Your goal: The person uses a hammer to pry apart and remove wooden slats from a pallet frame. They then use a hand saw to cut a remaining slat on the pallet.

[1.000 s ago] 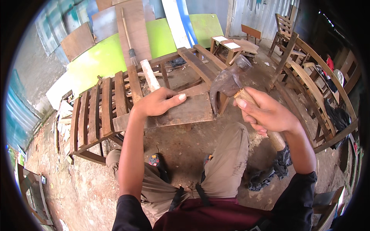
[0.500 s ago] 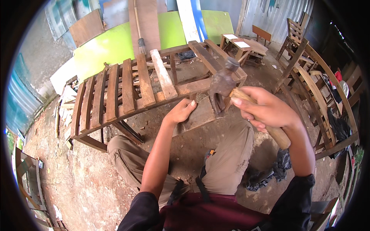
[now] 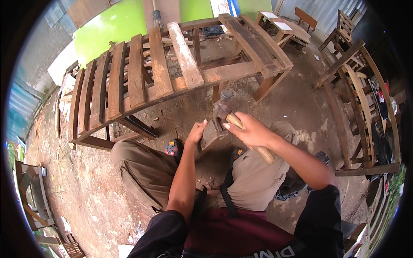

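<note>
A short wooden board (image 3: 209, 138) is tilted between my knees, gripped near its upper edge by my left hand (image 3: 197, 132), thumb up along it. My right hand (image 3: 248, 130) is closed around the wooden handle of a claw hammer (image 3: 222, 108). The rusty head has its round face up and its claw down at the board's far right end. Whether the claw has caught a nail there is too small to tell. Just beyond both hands stands a slatted wooden bench frame (image 3: 206, 77), with a wide gap between the pale-stained slat (image 3: 184, 53) and the right-hand slats.
Wooden chair frames (image 3: 340, 116) crowd the right side. A black plastic bag (image 3: 297, 185) lies beside my right knee. Small desks (image 3: 282, 26) and a broom (image 3: 157, 19) are at the back. Another wooden frame (image 3: 32, 193) stands at the far left.
The hammer and my right hand have moved down and left, and the board now slants more steeply. The bench sits higher in the view, and a dotted shoe has come into sight.
</note>
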